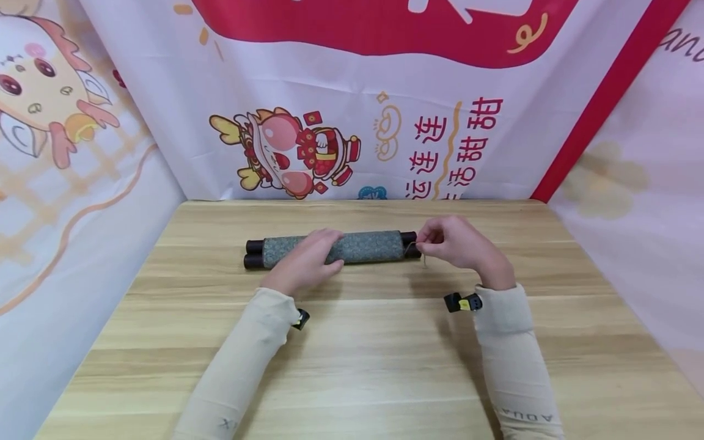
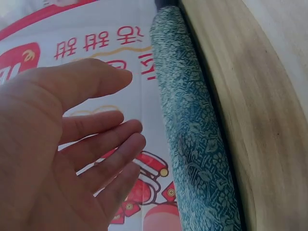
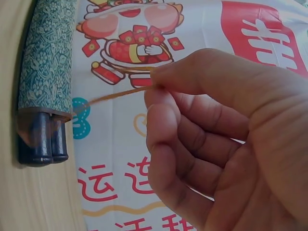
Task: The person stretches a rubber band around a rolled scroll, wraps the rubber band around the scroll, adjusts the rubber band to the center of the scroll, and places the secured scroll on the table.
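Rolled scroll of blue-green floral fabric with dark paired rod ends (image 1: 374, 247): lying on pale wood-grain table (image 1: 374, 360), left of right fingers (image 3: 161, 119), long axis running sideways toward them. Right fingers: pinching thin tan cord (image 3: 121, 94), hovering nearest scroll's end. Left fingers (image 2: 104, 141): parting loosely at scroll's middle; contact unclear.

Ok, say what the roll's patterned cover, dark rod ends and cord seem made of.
Cover: probably brocade-like fabric, mostly matte, with woven-looking flowers.
Rod ends: lacquered wood or plastic; glossy light streaks fit both.
Cord: likely textile or leather; thin, flexible, finish unclear.
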### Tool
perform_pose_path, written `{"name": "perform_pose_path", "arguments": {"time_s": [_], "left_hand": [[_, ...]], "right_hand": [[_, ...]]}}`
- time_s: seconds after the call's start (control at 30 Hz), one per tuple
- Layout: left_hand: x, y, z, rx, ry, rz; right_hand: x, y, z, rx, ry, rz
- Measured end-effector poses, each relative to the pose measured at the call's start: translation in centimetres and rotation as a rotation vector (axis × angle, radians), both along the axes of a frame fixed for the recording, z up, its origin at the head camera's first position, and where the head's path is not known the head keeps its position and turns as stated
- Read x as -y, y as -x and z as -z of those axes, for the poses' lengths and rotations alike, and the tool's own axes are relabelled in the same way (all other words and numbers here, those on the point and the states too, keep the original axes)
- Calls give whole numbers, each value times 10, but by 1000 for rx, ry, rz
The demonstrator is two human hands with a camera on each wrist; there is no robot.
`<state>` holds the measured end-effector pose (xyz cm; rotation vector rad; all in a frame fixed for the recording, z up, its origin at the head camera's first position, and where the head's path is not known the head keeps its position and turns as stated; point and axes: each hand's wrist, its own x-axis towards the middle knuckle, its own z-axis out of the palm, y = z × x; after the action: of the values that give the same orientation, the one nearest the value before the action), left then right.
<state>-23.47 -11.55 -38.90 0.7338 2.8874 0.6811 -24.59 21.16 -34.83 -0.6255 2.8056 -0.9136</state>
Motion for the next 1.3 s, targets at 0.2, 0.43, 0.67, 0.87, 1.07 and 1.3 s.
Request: {"name": "perform_pose_path", "arguments": {"time_s": [0.2,0.43,0.67,0.87,1.07,1.3], "left_hand": [[-13,11,1,12,89,8],[-28,24,10,26,183,49],[-43,39,19,41,242,52],[-55,51,21,30,261,32],[-66,63,17,-7,233,26],[-83,80,19,8,284,9]], "right_hand": [[-5,0,1,28,-9,29],[-5,0,4,52,-2,32],[-3,1,4,45,-9,21],[-2,1,2,60,-11,24],[-4,1,0,54,-21,16],[-5,0,0,56,-20,20]]}}
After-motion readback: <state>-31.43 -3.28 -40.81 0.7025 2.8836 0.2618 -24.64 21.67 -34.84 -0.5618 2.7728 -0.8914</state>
